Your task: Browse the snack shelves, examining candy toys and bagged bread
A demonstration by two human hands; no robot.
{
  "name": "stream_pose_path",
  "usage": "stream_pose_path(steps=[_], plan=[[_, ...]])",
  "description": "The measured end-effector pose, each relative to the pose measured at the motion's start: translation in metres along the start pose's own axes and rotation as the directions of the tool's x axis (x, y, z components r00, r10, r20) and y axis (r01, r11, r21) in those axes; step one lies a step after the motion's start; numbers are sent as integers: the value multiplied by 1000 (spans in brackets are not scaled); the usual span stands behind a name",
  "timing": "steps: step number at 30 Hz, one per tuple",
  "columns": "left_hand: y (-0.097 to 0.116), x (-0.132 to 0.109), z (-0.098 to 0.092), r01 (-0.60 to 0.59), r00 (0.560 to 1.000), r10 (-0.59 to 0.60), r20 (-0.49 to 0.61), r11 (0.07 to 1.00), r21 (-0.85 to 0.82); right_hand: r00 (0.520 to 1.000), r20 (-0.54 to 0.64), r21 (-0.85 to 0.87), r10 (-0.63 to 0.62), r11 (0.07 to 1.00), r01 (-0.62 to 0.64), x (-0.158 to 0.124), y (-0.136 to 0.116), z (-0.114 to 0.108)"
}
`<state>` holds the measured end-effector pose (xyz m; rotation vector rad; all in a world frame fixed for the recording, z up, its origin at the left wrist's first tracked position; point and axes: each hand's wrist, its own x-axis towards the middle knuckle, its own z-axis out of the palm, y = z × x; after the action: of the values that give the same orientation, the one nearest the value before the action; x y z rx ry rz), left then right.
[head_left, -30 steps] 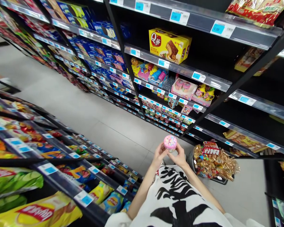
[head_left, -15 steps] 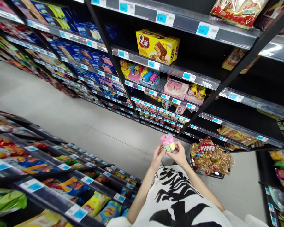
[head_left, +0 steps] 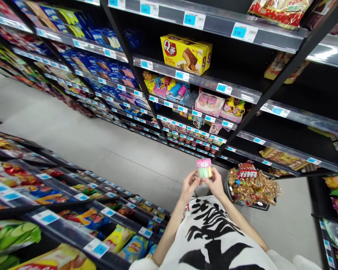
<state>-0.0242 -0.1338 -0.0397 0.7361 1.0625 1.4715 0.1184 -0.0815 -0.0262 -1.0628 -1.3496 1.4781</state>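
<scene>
A small candy tub (head_left: 204, 168) with a pink lid and a pastel green and yellow body is held up in front of my shirt. My left hand (head_left: 190, 184) grips its lower left side, and my right hand (head_left: 215, 182) grips the lower right, thumbs close together. A white label strip shows on the lid's side. On the shelf beyond, a pink display box (head_left: 208, 104) holds similar pink-topped tubs. Beside that box stands another pink box with yellow toy-like packs (head_left: 234, 106).
A basket (head_left: 229, 192) full of gold-wrapped goods stands on the floor at my right. Dark shelving with price tags runs ahead, bearing a yellow cake box (head_left: 184, 54). Chip bags (head_left: 133, 247) fill the shelves at lower left. The grey floor aisle (head_left: 81, 144) stretches left.
Both hands have turned the tub, so its green side and label now face me more squarely. It has shifted slightly to the right. The camera view has moved a little.
</scene>
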Motion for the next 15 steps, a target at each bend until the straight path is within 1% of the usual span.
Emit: stream_pose_path(steps=[4, 10, 15], plan=[[2, -3, 3, 0, 1000, 0, 13, 1000, 26, 1000, -10, -3, -5, 1000, 5, -6, -2, -2], [0, -2, 5, 0, 999, -1, 33, 999, 34, 999, -30, -11, -15, 1000, 14, -9, -4, -5], [-2, -2, 5, 7, 1000, -8, 12, 999, 40, 999, -31, -22, -20, 1000, 19, -7, -4, -4]])
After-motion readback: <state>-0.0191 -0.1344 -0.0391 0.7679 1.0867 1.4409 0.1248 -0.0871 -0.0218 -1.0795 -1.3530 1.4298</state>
